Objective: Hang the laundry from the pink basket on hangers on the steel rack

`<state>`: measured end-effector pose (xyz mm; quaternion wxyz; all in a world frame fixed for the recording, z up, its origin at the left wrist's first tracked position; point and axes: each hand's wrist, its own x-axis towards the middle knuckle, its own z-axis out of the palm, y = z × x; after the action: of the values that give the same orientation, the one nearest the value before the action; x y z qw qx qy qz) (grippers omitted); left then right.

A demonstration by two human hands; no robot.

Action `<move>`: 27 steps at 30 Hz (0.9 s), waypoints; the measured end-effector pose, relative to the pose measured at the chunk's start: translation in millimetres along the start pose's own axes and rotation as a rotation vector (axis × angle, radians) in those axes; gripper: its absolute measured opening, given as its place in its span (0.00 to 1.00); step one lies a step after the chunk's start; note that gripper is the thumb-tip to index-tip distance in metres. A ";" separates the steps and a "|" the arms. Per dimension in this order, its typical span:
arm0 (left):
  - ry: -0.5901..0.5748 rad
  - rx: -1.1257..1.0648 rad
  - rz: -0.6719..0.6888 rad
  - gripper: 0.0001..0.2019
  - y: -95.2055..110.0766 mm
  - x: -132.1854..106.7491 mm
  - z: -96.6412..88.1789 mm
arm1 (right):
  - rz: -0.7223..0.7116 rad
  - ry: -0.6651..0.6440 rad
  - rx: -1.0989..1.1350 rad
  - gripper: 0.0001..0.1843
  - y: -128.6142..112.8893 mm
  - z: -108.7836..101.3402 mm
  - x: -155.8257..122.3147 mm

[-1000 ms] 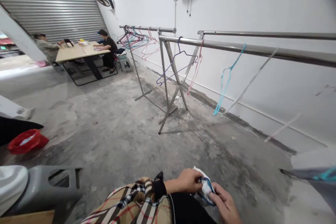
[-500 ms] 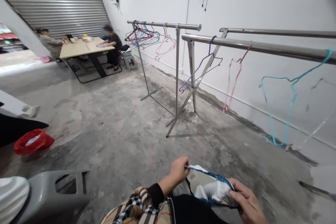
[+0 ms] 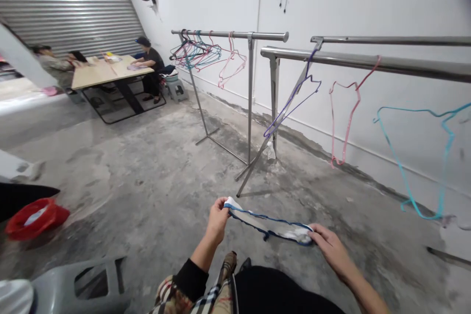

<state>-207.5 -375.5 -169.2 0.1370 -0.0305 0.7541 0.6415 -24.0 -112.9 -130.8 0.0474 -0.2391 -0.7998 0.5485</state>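
Between my two hands stretches a white garment with blue trim (image 3: 294, 232), its opening pulled into a long loop above the floor. My left hand (image 3: 217, 220) pinches one end of the loop, where a white corner sticks up. At the other end, my right hand (image 3: 327, 241) grips the blue edge with thumb and fingers, beside a bunched patch of white cloth. What exact kind of garment it is cannot be made out.
Ahead stand metal racks (image 3: 312, 54) with purple (image 3: 294, 98), pink (image 3: 346, 122) and turquoise (image 3: 412, 157) hangers. A grey stool (image 3: 55, 284) and red bag (image 3: 39, 218) are at left. Several people sit around a table (image 3: 110, 71) further back.
My hands have moved forward and further apart, drawing the garment out longer and lifting it away from my lap. The view has shifted slightly.
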 end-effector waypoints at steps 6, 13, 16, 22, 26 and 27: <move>-0.122 -0.411 -0.319 0.19 32.1 -18.2 -9.7 | -0.011 -0.220 -0.205 0.14 -7.3 15.0 48.8; -0.231 -0.229 -0.234 0.14 18.4 -11.3 -17.7 | -0.358 0.226 0.050 0.23 -99.9 22.7 134.4; -0.199 -0.172 -0.237 0.13 5.7 -5.3 -22.0 | -0.493 0.430 0.262 0.28 -150.4 25.2 175.4; -0.208 -0.073 -0.213 0.11 -2.1 0.1 -34.4 | -0.356 0.397 0.689 0.34 -223.3 24.6 232.5; -0.244 -0.012 -0.219 0.08 -3.8 0.9 -39.9 | -0.278 0.321 0.896 0.25 -253.0 17.7 228.9; -0.252 0.002 -0.231 0.08 -5.2 1.2 -40.4 | -0.307 0.324 0.903 0.23 -258.3 16.2 223.2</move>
<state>-214.2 -415.7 -168.8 0.3031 -0.0362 0.7230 0.6197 -311.6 -103.2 53.7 0.3497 -0.1566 -0.4911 0.7823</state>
